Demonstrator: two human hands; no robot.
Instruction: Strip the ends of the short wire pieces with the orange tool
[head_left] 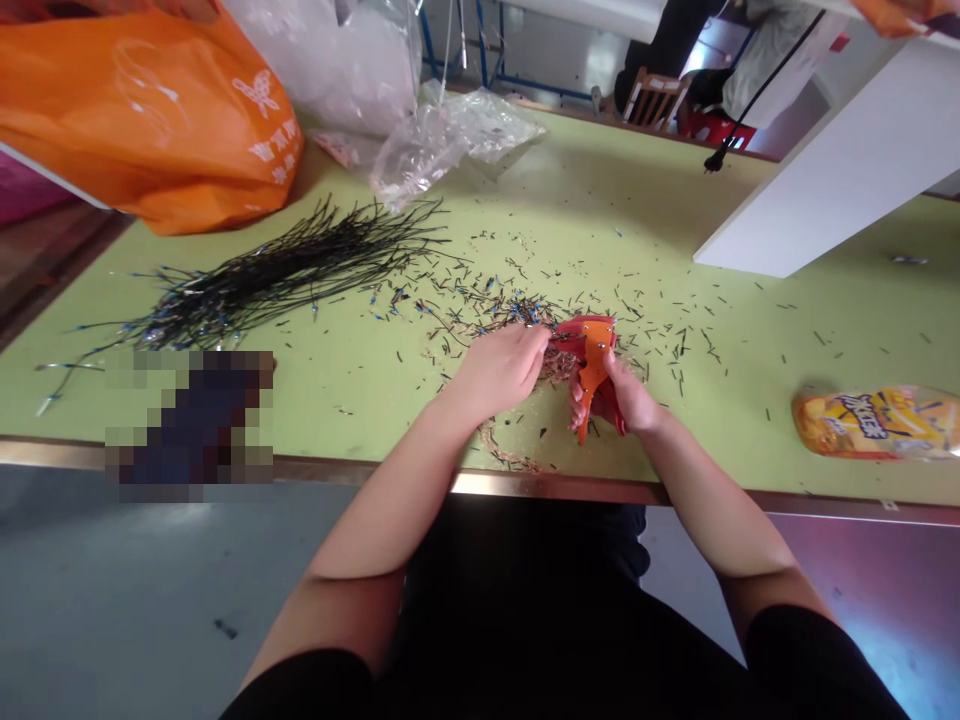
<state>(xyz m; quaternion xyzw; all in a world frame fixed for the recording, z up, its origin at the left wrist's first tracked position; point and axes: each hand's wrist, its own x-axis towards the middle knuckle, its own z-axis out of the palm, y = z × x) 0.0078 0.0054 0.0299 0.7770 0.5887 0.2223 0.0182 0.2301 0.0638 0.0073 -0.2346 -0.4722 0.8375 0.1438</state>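
My right hand (631, 395) is wrapped round the handles of an orange and red wire stripper (598, 348), whose head points up and to the left. Closed in a pinch, my left hand (506, 365) is right at the stripper's jaws. A thin black wire (556, 334) shows between its fingertips and the tool, partly hidden. Just behind my left hand is a small heap of blue-tipped wire pieces (529, 308). Copper-coloured strands (559, 365) lie under the tool. To the left lies a long bundle of black wires (300, 258) with blue and silvery ends.
Short black scraps (681, 345) are scattered over the green table (390, 420). An orange bag (150, 120) and clear plastic bags (457, 130) stand at the back left. A white panel (817, 170) rises at right, behind a yellow snack packet (874, 422). People sit beyond the table.
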